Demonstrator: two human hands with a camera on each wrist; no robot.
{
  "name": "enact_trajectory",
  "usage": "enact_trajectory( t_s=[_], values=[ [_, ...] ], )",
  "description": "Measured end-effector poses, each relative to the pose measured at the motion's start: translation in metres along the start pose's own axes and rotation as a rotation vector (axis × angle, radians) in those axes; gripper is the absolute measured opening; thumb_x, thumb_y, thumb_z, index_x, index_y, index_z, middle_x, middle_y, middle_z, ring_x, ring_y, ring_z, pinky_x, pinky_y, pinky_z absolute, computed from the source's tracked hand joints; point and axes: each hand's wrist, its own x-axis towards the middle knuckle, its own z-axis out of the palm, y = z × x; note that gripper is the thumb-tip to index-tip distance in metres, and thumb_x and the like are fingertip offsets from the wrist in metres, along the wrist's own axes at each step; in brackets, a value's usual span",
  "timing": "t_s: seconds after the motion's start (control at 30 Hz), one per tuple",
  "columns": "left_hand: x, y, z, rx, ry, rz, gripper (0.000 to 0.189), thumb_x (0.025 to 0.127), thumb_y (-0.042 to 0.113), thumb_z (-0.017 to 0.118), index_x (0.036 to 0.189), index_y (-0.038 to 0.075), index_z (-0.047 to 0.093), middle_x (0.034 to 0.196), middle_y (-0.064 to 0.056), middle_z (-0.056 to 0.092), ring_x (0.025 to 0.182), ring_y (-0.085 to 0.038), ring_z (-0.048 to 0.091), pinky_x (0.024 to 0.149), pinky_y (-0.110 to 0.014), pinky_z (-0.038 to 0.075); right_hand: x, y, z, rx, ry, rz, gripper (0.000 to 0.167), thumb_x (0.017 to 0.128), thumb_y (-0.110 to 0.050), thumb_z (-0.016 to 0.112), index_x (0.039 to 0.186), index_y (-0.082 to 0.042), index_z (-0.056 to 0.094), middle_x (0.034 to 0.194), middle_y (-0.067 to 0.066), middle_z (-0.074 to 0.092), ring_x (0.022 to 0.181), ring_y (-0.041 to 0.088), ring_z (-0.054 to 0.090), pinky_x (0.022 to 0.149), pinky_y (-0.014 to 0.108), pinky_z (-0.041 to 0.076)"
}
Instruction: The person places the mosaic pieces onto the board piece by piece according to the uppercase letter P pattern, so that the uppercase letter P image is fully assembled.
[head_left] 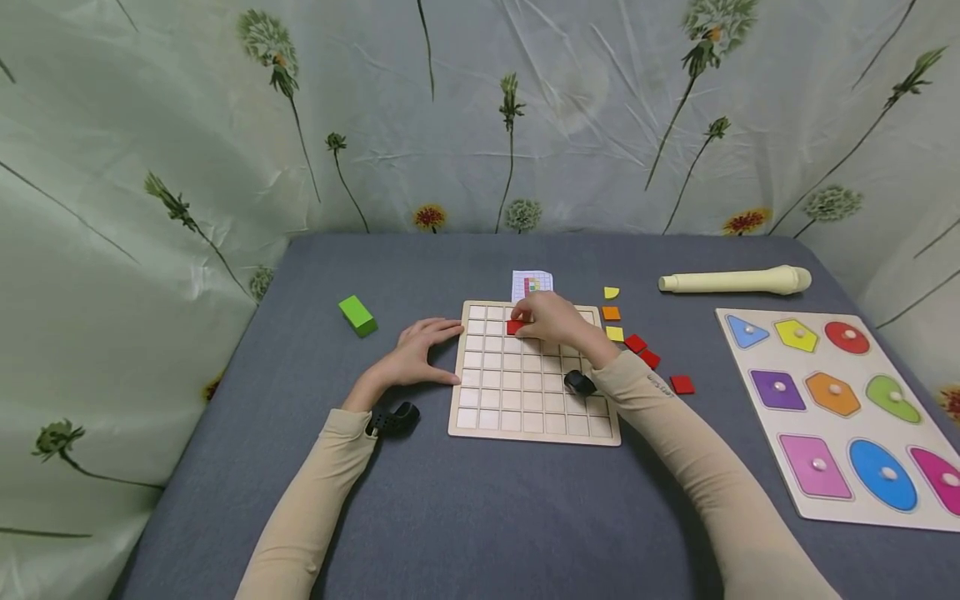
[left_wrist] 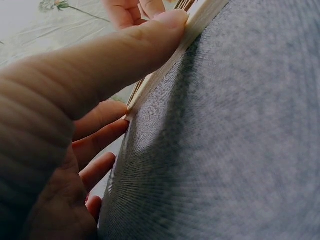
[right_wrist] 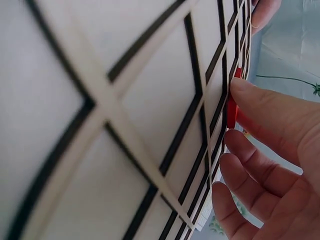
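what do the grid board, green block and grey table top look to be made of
Board: probably wood, matt, judging by its pale tan edges.

Block: painted wood or plastic; its even, smooth-looking green leaves that open.

Table top: likely covered in woven cloth with a dull finish, as the left wrist view shows a mottled, thread-like texture.

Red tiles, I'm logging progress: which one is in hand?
The red tile pinched in the right hand over the grid board; the other three lie on the table, right of it.
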Motion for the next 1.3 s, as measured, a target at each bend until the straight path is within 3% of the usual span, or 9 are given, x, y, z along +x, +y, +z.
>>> enact_trajectory(
  t_s=[0.4, 0.6, 1.0, 1.3],
  values=[
    [0.0, -0.001, 0.0, -0.004, 0.0, 0.012, 0.084, 0.072, 0.034, 0.08, 0.142, 0.01, 0.042, 0.15, -0.012, 0.036, 0.138, -0.036, 0.025, 0.107, -0.061, 0.014, -0.002, -0.002, 0.001, 0.034, -0.009, 0.03, 0.028, 0.081, -0.015, 0.072, 0.107, -0.004, 0.069, 0.099, 0.012, 0.071, 0.089, 0.023, 0.063, 0.081, 0.037, 0.049],
    [0.0, -0.001, 0.001, 0.0, -0.001, 0.011, 0.084, 0.072, 0.033, 0.08, 0.143, 0.01, 0.041, 0.15, -0.013, 0.036, 0.139, -0.036, 0.025, 0.107, -0.061, 0.014, -0.016, 0.001, -0.006, 0.058, 0.005, 0.012, 0.032, 0.078, -0.005, 0.065, 0.11, -0.003, 0.069, 0.104, 0.014, 0.07, 0.077, 0.021, 0.06, 0.072, 0.034, 0.048],
    [0.0, 0.0, 0.001, -0.001, -0.001, -0.01, 0.084, 0.072, 0.031, 0.08, 0.143, 0.009, 0.04, 0.15, -0.013, 0.036, 0.14, -0.036, 0.024, 0.107, -0.061, 0.014, -0.045, 0.018, -0.017, 0.025, 0.045, 0.042, 0.031, 0.081, -0.004, 0.065, 0.111, -0.002, 0.068, 0.104, 0.016, 0.068, 0.084, 0.024, 0.061, 0.069, 0.034, 0.047],
    [-0.001, 0.001, 0.001, -0.007, 0.0, -0.008, 0.084, 0.072, 0.031, 0.08, 0.143, 0.01, 0.041, 0.15, -0.013, 0.036, 0.14, -0.036, 0.025, 0.107, -0.061, 0.014, -0.06, 0.032, -0.024, -0.008, 0.058, 0.106, 0.025, 0.082, -0.003, 0.062, 0.105, -0.001, 0.07, 0.099, 0.014, 0.07, 0.075, 0.019, 0.058, 0.064, 0.03, 0.043]
  ],
)
